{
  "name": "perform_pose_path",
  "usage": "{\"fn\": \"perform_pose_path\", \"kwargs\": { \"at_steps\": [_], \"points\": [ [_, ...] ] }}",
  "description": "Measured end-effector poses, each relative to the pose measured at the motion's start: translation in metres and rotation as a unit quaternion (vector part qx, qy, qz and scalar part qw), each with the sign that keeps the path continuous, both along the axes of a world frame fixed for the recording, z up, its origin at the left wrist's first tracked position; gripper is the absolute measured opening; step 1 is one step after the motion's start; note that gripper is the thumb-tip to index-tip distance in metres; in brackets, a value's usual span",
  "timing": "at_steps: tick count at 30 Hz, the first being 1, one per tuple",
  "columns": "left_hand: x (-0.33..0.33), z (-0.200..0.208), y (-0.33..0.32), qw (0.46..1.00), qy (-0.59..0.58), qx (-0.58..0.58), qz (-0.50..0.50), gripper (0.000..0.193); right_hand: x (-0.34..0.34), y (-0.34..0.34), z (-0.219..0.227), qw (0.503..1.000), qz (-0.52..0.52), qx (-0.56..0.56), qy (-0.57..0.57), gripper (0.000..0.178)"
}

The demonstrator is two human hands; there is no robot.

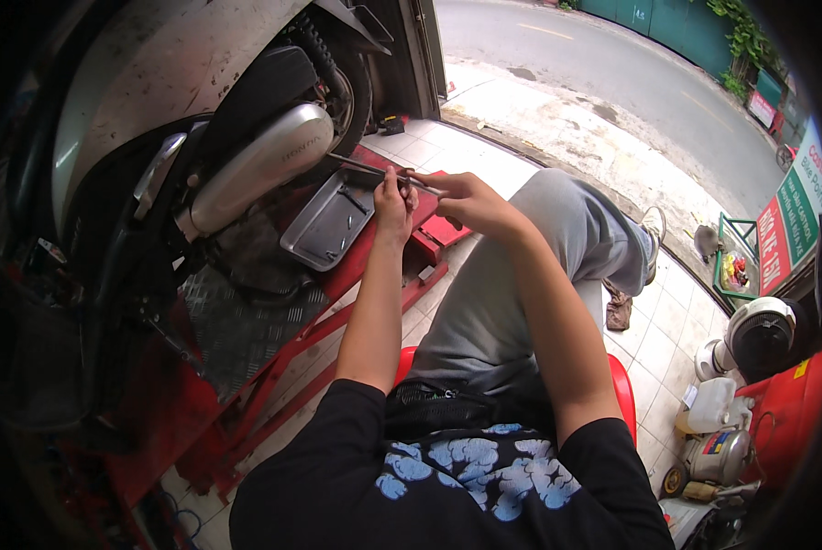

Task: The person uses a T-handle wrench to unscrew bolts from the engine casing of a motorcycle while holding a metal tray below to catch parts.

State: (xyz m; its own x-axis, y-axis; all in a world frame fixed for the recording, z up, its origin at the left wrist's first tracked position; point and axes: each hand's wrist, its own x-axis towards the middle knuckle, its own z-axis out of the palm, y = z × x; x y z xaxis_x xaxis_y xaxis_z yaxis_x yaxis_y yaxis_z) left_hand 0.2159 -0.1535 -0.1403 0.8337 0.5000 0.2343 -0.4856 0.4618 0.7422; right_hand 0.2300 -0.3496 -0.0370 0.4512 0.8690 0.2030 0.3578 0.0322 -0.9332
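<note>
My left hand (pixel 393 207) is closed round a long thin metal rod (pixel 356 165), whose exact kind I cannot make out. My right hand (pixel 470 202) grips the same rod close by, its fingers reaching toward my left hand. One end of the rod points toward the scooter's silver cover (pixel 269 165) and rear wheel. Just below and left of my hands, a grey metal tray (pixel 317 240) holds several small metal parts, among them a dark bolt-like piece (pixel 351 200).
The scooter (pixel 140 101) stands on a red lift (pixel 337 284) at the left. Grey-trousered legs (pixel 484 302) and a red seat (pixel 622 385) are under me. Jugs (pixel 707 405), a red container (pixel 796 412) and a white fan-like device (pixel 759 330) stand right. A road (pixel 594 55) lies beyond the tiles.
</note>
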Motion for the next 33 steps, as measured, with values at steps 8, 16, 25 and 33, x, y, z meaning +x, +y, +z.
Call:
{"fn": "perform_pose_path", "kwargs": {
  "at_steps": [8, 16, 25, 33],
  "points": [
    [-0.002, 0.013, -0.002, 0.999, 0.020, -0.019, 0.022, 0.039, 0.015, 0.013, -0.028, 0.960, -0.018, -0.263, -0.098, 0.047],
    [0.001, -0.004, 0.009, 0.999, 0.012, -0.022, 0.022, 0.039, 0.010, 0.010, -0.012, 0.989, -0.139, -0.050, -0.012, 0.053],
    [0.003, 0.002, 0.001, 0.995, 0.058, -0.060, 0.055, 0.043, 0.009, 0.011, -0.011, 0.954, -0.138, -0.113, -0.239, 0.053],
    [0.003, 0.001, 0.008, 0.994, -0.053, -0.081, -0.059, 0.044, 0.011, 0.029, -0.038, 0.963, -0.126, -0.119, -0.204, 0.040]
  ]
}}
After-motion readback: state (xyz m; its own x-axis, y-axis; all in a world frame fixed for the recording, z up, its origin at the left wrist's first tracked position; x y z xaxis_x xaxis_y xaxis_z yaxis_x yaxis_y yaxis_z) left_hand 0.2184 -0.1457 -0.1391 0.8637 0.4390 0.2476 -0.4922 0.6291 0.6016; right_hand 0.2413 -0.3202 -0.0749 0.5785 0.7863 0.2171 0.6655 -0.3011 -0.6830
